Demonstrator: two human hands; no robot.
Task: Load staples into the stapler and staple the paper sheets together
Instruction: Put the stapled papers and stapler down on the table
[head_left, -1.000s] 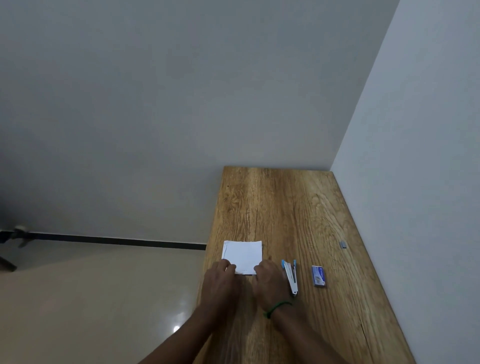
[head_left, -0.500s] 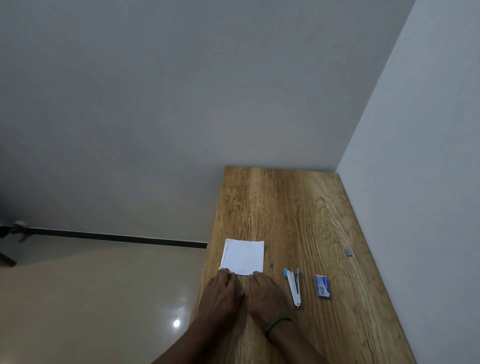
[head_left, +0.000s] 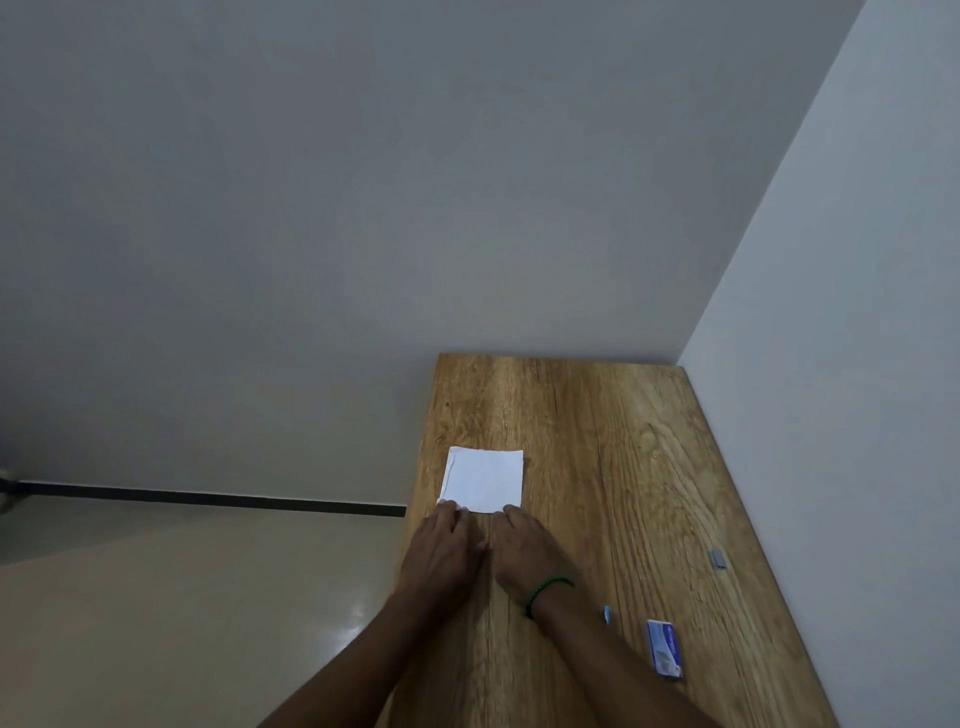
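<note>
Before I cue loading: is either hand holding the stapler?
No, both the left hand and right hand touch the paper sheets' near edge, while the stapler lies apart on the table.

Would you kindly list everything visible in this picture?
table: 1, brown wood, against the wall corner.
paper sheets: 1 stack, white, left part of table.
stapler: 1, only a blue tip shows, beside right forearm.
staple box: 1, blue and white, right of stapler.
small piece: 1, grey, perhaps staples, near right table edge.
wristband: 1, green, right wrist.
left hand: 1, fingers at near paper edge.
right hand: 1, fingers at near paper edge.
</note>
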